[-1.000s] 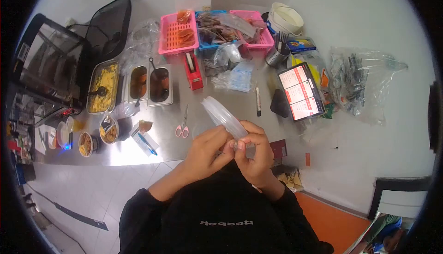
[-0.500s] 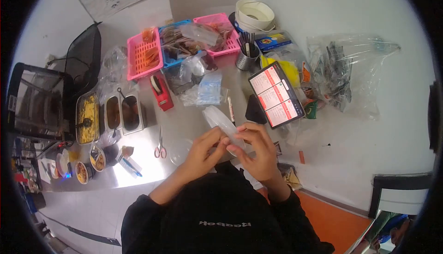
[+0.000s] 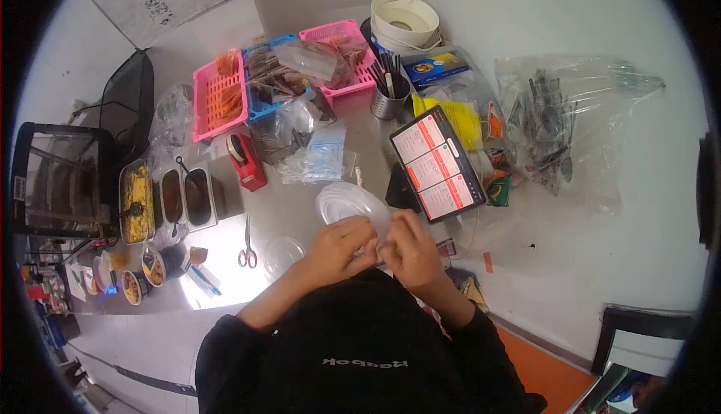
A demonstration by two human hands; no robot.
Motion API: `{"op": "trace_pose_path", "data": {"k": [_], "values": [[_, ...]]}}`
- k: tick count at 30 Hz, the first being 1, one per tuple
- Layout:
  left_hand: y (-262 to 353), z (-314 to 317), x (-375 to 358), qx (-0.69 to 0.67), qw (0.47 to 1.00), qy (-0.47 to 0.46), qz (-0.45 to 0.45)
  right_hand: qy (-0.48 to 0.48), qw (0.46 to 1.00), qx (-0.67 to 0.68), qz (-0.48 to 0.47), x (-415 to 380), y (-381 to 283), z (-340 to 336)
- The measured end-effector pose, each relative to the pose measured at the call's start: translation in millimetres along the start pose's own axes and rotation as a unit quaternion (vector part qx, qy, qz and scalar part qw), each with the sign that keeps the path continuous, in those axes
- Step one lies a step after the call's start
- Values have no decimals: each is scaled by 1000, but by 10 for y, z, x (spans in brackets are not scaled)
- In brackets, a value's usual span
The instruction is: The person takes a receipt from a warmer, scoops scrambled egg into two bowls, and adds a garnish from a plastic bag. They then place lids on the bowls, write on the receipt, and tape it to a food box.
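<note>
In front of my chest I hold a translucent plastic piece with a round end [image 3: 349,199]; it looks like a stack of clear lids, though its lower part is hidden by my fingers. My left hand [image 3: 342,247] is closed on its near side with the fingers curled in. Close beside it, my right hand [image 3: 413,255] is also closed, gripping the plastic's right edge. On the steel table to the left lies a clear round lid [image 3: 284,256], with scissors [image 3: 247,247] farther left.
A tablet [image 3: 438,162] stands to the right. Behind are a red tape dispenser [image 3: 246,164], pink and blue baskets [image 3: 220,98], and a steel cup of black sticks [image 3: 390,98]. Food pans [image 3: 188,196] and filled tubs [image 3: 135,287] sit on the left.
The plastic piece has turned from a long, tilted shape so its round end faces up. My hands have moved slightly lower, fingers curled tighter. The camera view has shifted a little.
</note>
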State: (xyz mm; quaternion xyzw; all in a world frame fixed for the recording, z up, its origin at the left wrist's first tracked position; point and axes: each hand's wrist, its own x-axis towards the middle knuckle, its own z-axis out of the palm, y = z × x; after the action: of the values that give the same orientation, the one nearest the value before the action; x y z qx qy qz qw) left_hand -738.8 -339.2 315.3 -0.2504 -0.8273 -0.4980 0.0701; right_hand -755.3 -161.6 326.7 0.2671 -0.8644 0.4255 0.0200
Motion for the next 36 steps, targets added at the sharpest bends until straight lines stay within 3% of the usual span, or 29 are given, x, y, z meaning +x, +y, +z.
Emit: {"op": "trace_pose_path", "data": {"k": [3, 5, 9, 11, 13, 16, 17, 18, 19, 21, 23, 24, 25, 26, 27, 29, 30, 33, 34, 36], "values": [[68, -96, -7, -30, 997, 65, -23, 72, 995, -17, 71, 122, 289, -222], [-15, -202, -82, -21, 993, 109, -34, 109, 992, -16, 63, 187, 519, -462], [-208, -242, -183, -173, 953, 195, -155, 275, 956, -71, 77, 433, 1094, -877], [-196, -248, -235, -222, 924, 239, -200, 298, 915, -261, 72, 627, 1464, -1012], [-253, -172, -344, -220, 903, 283, -238, 248, 905, -337, 74, 786, 1818, -996], [-301, -131, -600, -104, 923, 245, -279, 110, 877, -459, 90, 921, 2661, -918], [-278, -126, -661, -66, 920, 237, -306, 106, 930, -316, 158, 951, 2750, -918], [-357, -65, -858, -65, 912, 210, -345, 118, 943, -280, 139, 1014, 2690, -851], [-401, 29, -1020, -127, 890, 251, -359, 127, 954, -244, 118, 1085, 2604, -783], [-442, 227, -1328, -249, 834, 323, -372, 210, 897, -376, -99, 1172, 1996, -604], [-399, 295, -1597, -320, 796, 347, -380, 122, 991, -49, -24, 1085, 1527, -68], [-352, 304, -1683, -339, 786, 357, -373, 27, 998, 41, 47, 967, 1140, 300], [-305, 303, -1756, -359, 776, 370, -363, -72, 995, 72, 25, 826, 928, 648], [-247, 287, -1820, -334, 791, 397, -323, -171, 980, 104, 8, 683, 716, 996], [-216, 256, -1939, -301, 807, 397, -316, -265, 937, 224, 31, 410, 702, 1390], [-152, 181, -2234, -231, 834, 402, -299, -365, 800, 413, 238, 80, 264, 1956], [-93, 124, -2385, -245, 812, 440, -295, -377, 801, 400, 238, 9, 89, 2152], [77, -162, -2953, -49, 750, 534, -387, -372, 808, 397, 227, -32, -487, 2821], [117, -244, -3124, -22, 698, 591, -403, -356, 807, 420, 215, 12, -703, 3120], [275, -443, -3310, -29, 748, 521, -410, -306, 808, 466, 189, 199, -1281, 3705]]}}
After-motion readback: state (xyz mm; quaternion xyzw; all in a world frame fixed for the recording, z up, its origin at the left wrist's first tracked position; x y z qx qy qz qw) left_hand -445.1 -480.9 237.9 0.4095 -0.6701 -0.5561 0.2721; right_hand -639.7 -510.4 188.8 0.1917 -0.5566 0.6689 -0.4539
